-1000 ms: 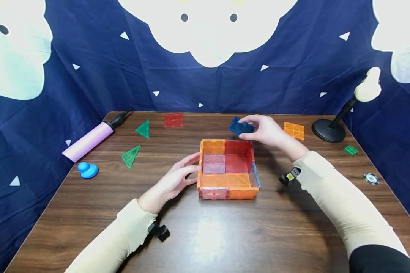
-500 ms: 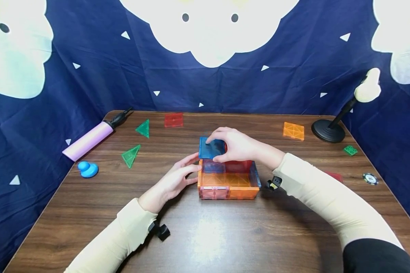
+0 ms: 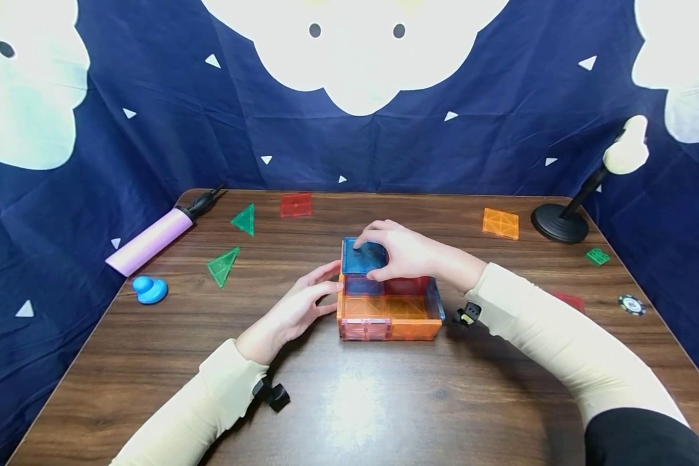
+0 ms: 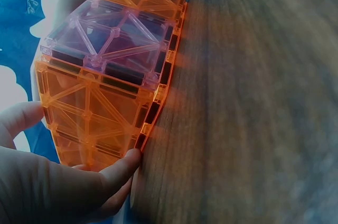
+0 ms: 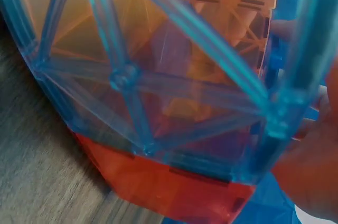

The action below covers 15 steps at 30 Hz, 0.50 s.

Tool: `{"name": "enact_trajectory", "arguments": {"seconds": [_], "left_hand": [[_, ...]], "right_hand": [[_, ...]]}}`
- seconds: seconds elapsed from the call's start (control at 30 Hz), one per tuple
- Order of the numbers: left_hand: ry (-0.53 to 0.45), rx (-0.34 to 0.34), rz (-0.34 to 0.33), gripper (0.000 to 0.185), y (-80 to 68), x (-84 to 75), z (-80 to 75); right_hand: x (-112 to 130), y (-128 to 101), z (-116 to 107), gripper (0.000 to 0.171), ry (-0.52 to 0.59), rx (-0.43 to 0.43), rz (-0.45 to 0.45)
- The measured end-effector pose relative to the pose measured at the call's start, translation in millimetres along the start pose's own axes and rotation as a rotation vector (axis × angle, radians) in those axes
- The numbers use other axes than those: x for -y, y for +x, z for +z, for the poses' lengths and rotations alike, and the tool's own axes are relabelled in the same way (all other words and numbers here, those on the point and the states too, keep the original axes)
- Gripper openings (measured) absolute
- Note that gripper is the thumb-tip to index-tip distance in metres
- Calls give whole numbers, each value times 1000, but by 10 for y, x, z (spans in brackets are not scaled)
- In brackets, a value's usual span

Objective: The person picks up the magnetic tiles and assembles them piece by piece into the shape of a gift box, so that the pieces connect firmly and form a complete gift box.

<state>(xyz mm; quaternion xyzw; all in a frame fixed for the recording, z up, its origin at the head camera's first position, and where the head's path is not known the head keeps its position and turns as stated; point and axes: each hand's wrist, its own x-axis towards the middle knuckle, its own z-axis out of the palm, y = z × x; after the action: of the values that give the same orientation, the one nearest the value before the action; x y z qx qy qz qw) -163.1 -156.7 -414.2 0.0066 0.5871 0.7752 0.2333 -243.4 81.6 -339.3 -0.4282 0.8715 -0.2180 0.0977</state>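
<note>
An open box of clear orange, red and pink magnetic tiles point(image 3: 389, 318) stands at the middle of the wooden table point(image 3: 349, 401). My right hand point(image 3: 404, 252) grips a blue square tile point(image 3: 362, 257) and holds it flat over the box's far left corner. The right wrist view shows that blue tile point(image 5: 158, 92) close up, over the orange and red walls. My left hand point(image 3: 303, 307) rests with straight fingers against the box's left wall; the left wrist view shows its fingertips point(image 4: 124, 166) touching the orange wall point(image 4: 95, 118).
Loose tiles lie about: two green triangles point(image 3: 233, 243), a red square point(image 3: 295, 204), an orange square point(image 3: 500, 223), a small green piece point(image 3: 597, 256). A pink pump point(image 3: 151, 239) and blue duck point(image 3: 148, 289) sit left; a black stand point(image 3: 562, 220) and a poker chip point(image 3: 632, 304) right.
My right hand carried the blue tile from behind the box's far right corner leftward and down onto the far left corner. The left hand stayed on the left wall.
</note>
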Motion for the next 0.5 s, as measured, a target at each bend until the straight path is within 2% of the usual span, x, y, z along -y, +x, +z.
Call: {"name": "enact_trajectory", "arguments": {"seconds": [0.13, 0.23, 0.37, 0.5], "left_hand": [[-4, -3, 1, 68, 7, 20, -1], [-6, -6, 3, 69, 11, 30, 6], [-4, -5, 9, 69, 12, 30, 9], [-4, -4, 11, 68, 9, 26, 6]], "right_hand": [[-91, -48, -56, 52, 35, -50, -25], [-253, -115, -123, 45, 64, -145, 21], [-583, -250, -235, 41, 70, -257, 191], [-990, -416, -341, 42, 29, -313, 385]]}}
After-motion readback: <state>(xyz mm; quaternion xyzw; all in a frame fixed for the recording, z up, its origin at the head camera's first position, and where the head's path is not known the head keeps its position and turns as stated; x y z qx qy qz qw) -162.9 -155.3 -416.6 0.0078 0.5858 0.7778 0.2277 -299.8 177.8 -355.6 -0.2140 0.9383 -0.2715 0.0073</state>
